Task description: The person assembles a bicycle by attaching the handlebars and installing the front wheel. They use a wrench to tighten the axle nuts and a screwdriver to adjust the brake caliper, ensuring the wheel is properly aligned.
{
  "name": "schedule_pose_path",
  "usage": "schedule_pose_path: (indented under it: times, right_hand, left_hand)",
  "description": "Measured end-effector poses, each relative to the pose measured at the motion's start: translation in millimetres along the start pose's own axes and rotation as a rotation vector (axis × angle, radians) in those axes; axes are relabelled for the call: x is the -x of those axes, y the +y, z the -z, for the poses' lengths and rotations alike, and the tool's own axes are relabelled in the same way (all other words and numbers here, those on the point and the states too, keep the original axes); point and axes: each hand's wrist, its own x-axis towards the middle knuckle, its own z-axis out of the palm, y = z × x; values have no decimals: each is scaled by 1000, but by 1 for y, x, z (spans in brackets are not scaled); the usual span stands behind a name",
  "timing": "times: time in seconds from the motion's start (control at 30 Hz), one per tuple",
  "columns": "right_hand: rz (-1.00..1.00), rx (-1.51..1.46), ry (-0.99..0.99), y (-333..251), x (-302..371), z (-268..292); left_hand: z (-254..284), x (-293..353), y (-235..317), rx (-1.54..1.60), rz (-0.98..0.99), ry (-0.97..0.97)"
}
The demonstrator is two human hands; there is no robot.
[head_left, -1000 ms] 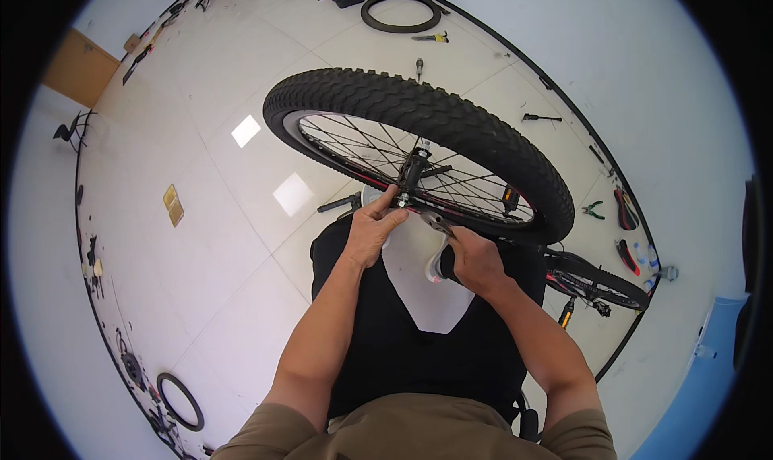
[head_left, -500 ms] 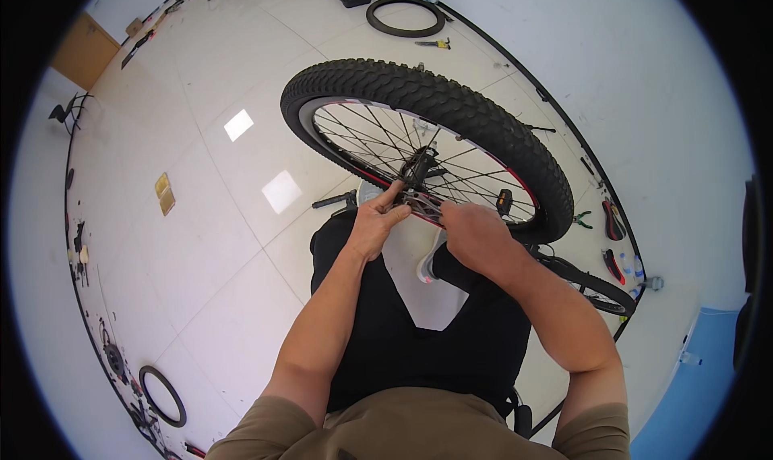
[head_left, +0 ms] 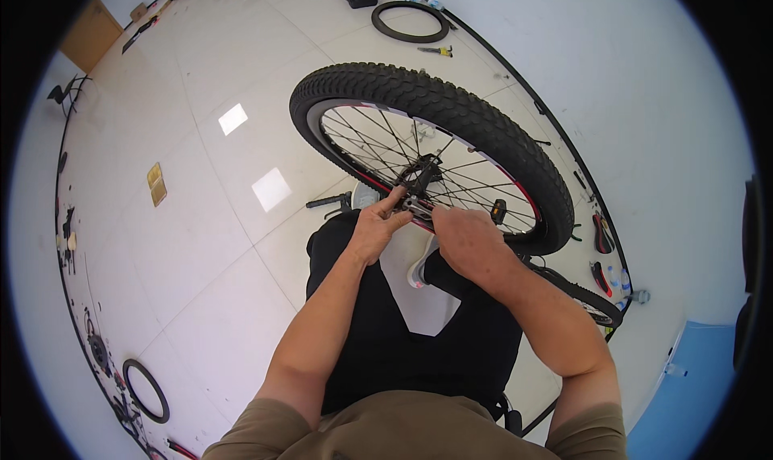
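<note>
Now | both hands point(head_left: 378, 226) point(head_left: 467, 238) pinch wheel hub point(head_left: 420, 178) | spokes point(head_left: 483, 194) crowd fingers | loose tyre point(head_left: 411, 21) beyond

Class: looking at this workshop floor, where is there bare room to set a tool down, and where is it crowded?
Bare tiles lie left of the bicycle wheel, out to the floor plate. It is crowded along the right wall past the spare tyre, and at the hub, where the left hand and right hand work.
</note>
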Motion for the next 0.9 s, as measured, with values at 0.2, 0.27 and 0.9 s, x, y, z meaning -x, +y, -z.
schedule_pose_path:
  times: [0.2,0.27,0.9]
  right_hand:
    - [38,-75,32,6,0,-9]
    - [-29,-104,-8,6,2,-14]
    - [-118,-311,133,17,24,-36]
  left_hand:
    - [-4,6,-5,-451,-257,79]
    - [-11,12,-5,-599,-343,139]
    - [-8,14,6,-609,-322,221]
